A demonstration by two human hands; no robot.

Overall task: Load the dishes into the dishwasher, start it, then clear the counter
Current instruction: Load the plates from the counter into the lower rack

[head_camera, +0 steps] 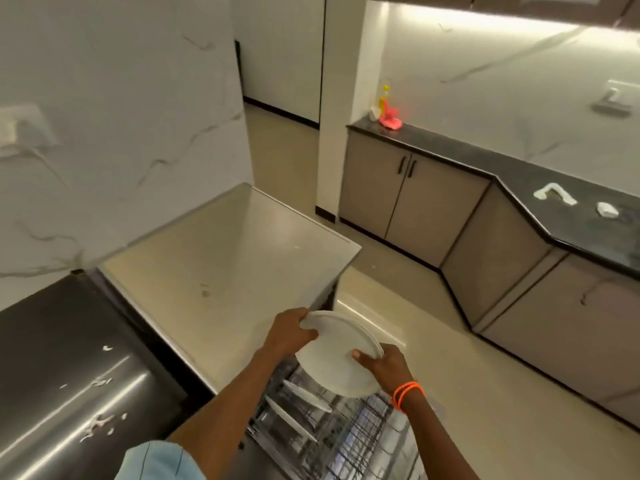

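Both hands hold a round white plate (pixel 334 358) tilted above the pulled-out dishwasher rack (pixel 349 434). My left hand (pixel 289 332) grips the plate's upper left rim, and my right hand (pixel 382 367), with orange bands at the wrist, grips its lower right rim. Two white plates (pixel 304 396) stand on edge in the rack's left side, just below the held plate. The dishwasher's cream top (pixel 221 258) lies to the left of my hands.
A dark steel appliance (pixel 65 386) with white smears stands at the lower left. A black counter (pixel 519 171) on beige cabinets runs along the right, carrying a pink and yellow item (pixel 389 112) and two white scraps (pixel 554 194). Bare floor lies between.
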